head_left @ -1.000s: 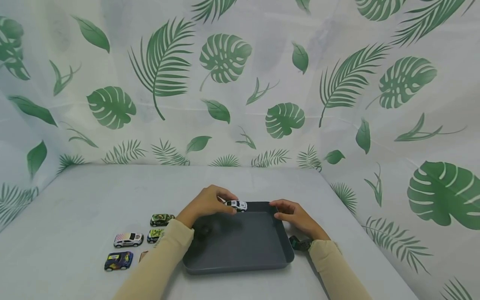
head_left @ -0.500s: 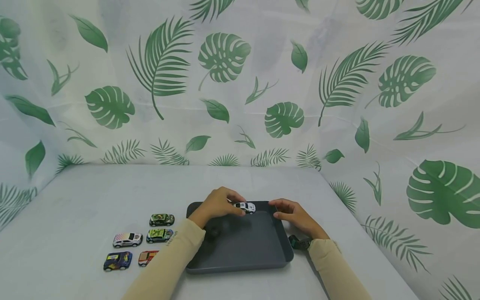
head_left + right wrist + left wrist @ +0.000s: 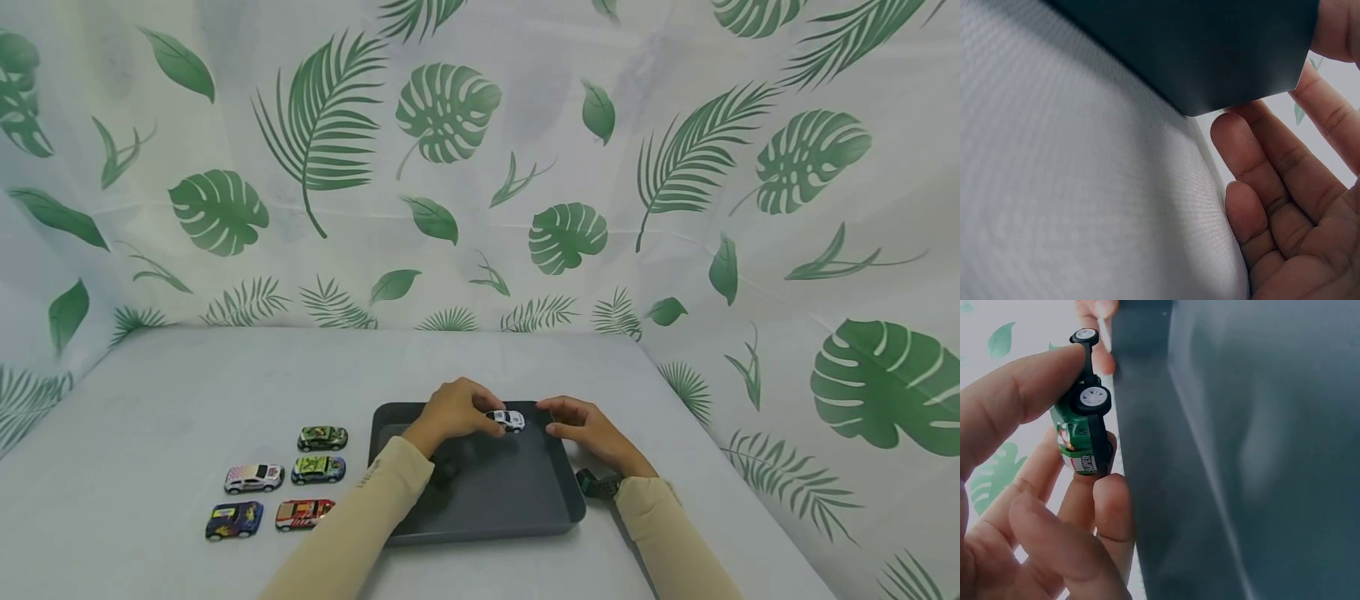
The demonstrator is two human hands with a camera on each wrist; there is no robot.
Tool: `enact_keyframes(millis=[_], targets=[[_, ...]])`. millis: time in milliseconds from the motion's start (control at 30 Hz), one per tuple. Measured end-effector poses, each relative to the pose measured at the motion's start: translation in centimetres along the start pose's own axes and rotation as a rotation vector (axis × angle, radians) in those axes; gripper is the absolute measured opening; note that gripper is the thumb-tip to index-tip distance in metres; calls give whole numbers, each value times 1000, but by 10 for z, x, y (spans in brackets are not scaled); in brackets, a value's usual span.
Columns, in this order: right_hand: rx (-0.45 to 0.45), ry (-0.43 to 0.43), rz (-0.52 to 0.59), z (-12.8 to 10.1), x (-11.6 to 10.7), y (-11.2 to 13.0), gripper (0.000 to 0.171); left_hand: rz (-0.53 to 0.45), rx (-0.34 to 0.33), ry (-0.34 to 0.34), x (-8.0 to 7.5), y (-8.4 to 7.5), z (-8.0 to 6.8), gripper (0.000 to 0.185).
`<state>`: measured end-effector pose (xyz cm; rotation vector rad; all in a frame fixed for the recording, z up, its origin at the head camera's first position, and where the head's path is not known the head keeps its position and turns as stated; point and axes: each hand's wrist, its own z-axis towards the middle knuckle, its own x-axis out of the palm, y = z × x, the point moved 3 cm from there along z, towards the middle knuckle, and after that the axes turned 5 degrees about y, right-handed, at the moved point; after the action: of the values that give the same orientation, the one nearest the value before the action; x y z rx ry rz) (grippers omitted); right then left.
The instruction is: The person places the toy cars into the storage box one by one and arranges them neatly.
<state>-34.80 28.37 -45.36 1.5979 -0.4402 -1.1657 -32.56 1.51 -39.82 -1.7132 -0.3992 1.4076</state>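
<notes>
My left hand [image 3: 456, 410] pinches a small toy car [image 3: 512, 421] between thumb and fingers over the far part of a dark grey tray [image 3: 517, 487]. The car's side looks white in the head view; in the left wrist view the toy car [image 3: 1075, 440] shows a green body, white-spoked wheels and the lettering "SUPER". Beside it there is the tray's wall [image 3: 1147, 456]. My right hand [image 3: 592, 429] holds the tray at its far right corner, thumb at the side rim. In the right wrist view its fingers [image 3: 1235, 140] bend below the tray corner [image 3: 1210, 62].
Left of the tray several toy cars sit on the white table [image 3: 150, 417]: a dark green one [image 3: 322, 437], a yellow-green one [image 3: 318, 469], a white one [image 3: 253, 478], a blue one [image 3: 234, 521] and a red one [image 3: 302, 514]. A leaf-print cloth [image 3: 480, 167] hangs behind.
My left hand has carried the toy car to the right and slightly nearer, toward the tray's far right corner. The red car has come into view from behind the sleeve. My right hand stays put.
</notes>
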Motion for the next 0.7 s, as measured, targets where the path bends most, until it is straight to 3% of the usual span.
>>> enact_keyframes(millis=[333, 700], targets=[[2, -1, 1, -2, 0, 2, 43, 40, -36, 4, 17, -4, 5, 27], [1, 5, 12, -1, 0, 1, 43, 156, -80, -57, 25, -2, 8, 27]])
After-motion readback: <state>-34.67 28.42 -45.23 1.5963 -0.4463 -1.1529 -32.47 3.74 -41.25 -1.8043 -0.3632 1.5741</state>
